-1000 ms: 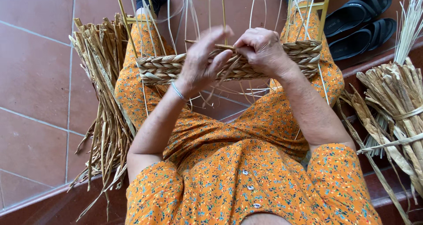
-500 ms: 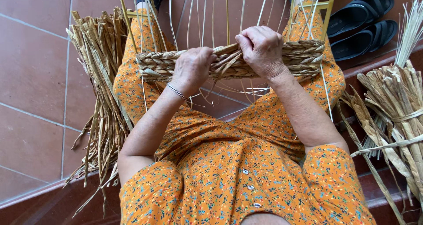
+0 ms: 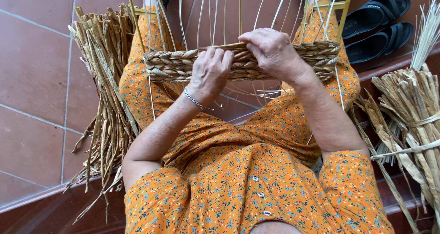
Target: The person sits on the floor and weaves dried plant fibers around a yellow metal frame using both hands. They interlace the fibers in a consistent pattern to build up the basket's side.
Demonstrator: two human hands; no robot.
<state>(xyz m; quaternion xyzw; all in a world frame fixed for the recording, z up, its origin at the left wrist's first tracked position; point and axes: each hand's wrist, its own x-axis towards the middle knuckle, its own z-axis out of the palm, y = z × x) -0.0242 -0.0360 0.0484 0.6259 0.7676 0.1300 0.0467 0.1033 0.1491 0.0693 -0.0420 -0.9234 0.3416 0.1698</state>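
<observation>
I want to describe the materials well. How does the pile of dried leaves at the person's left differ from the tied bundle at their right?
The pile of dried leaves lies loose and spread, while the tied bundle is held by bands around it. The pile hangs down beside the left knee over the floor tiles; the bundle rests on the step near the black sandals. Both are pale, straw-coloured strips.

Home step: red floor tiles (image 3: pixel 32 78), sandals (image 3: pixel 376 28), dried reed bundles (image 3: pixel 101 78).
</observation>
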